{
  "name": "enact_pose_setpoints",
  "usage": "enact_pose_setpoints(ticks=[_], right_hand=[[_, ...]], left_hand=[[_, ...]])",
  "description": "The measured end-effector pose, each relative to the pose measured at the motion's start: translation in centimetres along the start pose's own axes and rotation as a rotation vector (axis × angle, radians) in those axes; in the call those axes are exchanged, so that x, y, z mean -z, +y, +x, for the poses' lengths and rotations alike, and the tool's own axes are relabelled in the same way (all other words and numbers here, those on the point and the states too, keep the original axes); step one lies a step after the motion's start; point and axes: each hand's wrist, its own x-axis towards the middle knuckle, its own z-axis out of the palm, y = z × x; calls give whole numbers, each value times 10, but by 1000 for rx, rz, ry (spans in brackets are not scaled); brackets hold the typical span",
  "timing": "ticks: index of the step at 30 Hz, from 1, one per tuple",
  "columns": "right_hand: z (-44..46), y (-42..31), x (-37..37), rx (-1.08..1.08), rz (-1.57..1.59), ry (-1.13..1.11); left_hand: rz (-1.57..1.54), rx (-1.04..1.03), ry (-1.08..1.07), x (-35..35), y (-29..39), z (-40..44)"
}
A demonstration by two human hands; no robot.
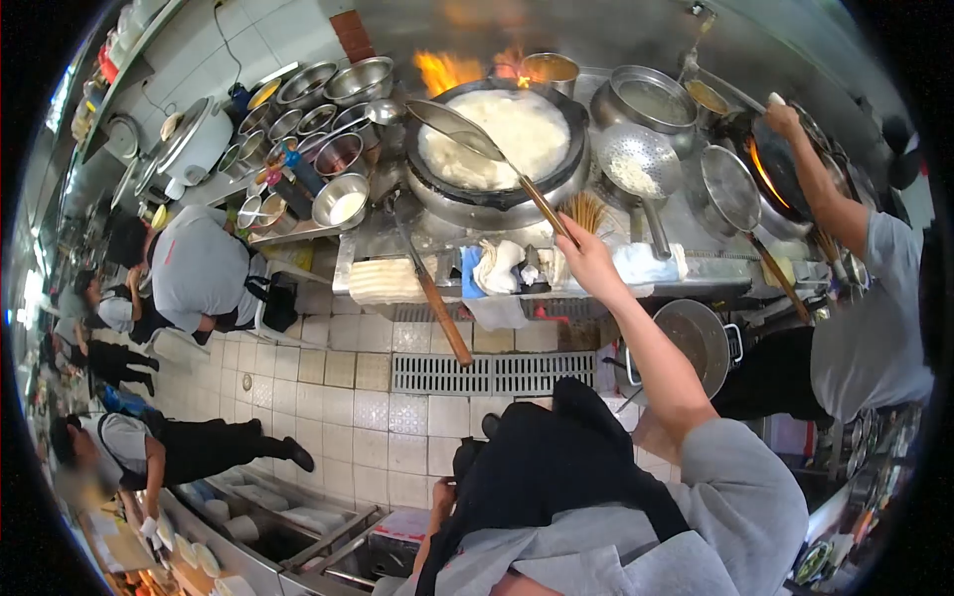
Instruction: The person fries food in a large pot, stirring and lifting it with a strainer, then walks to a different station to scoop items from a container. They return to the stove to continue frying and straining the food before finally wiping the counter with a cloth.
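My right hand [588, 260] is closed around the wooden handle of a skimmer [454, 130]. The skimmer's round, shallow head is over the left part of a large wok [576, 149], which holds white, foamy liquid [512, 134]. Flames [447, 74] rise behind the wok. Down at my left side, my left hand [443, 494] is beside my dark apron, close to a black object that I cannot make out; its fingers are mostly hidden. A ladle [437, 298] with a wooden handle lies across the counter edge, left of the wok.
Right of the wok rests a perforated strainer [636, 164] with white bits, near another mesh strainer [730, 189]. Metal bowls [360, 81] crowd the left side. A co-worker's hand [781, 117] is at a flaming wok on the right. A large pot [691, 348] stands below the counter.
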Motion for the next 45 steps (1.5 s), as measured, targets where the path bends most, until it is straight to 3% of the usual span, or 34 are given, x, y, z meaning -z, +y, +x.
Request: enact_pose_setpoints(ticks=[1,5,8,9,11,14,15,17,20,21,24,26,27,28,30,32,33,36,40,44,45], right_hand=[[16,12,-9,23,-37,36],[56,17,-21,169,-69,162],[55,-26,-9,27,-207,145],[61,-20,-9,120,-240,214],[63,-12,-1,23,-344,155],[46,2,13,54,-435,166],[37,8,19,87,-441,186],[14,11,33,66,-357,219],[-32,-11,61,-133,-284,293],[-42,3,69,-61,-338,379],[-61,26,107,-133,-419,448],[-58,37,136,-224,-515,432],[-53,39,150,-269,-592,412],[-50,42,162,-324,-659,392],[-39,54,183,-338,-754,324],[-27,69,206,-327,-865,252],[-25,75,216,-240,-962,231],[-26,41,244,-185,-1132,108],[-23,10,285,-12,-1216,116],[-6,24,285,-81,-1161,149],[-1,30,281,-183,-1141,59]], left_hand=[[24,-62,-12,1,-10,5],[191,48,-26,16,3,7],[134,45,-81,32,42,-8],[151,24,-94,35,43,-5],[51,108,-114,39,48,1],[15,-69,-117,43,57,2],[11,-40,-136,42,47,18],[202,-217,-144,40,69,34],[350,-505,-188,25,170,20],[308,-531,-268,16,206,12],[160,-632,-548,-37,291,8],[164,-758,-657,-87,359,-13],[126,-681,-733,-114,391,-22],[6,-729,-799,-150,410,-16],[-20,-748,-754,-205,475,-31],[191,-810,-583,-249,534,-34],[156,-1074,-272,-300,531,4],[435,-981,-89,-337,578,5],[511,-855,-7,-361,605,12],[544,-789,-8,-378,620,30],[567,-775,-3,-381,625,33]])
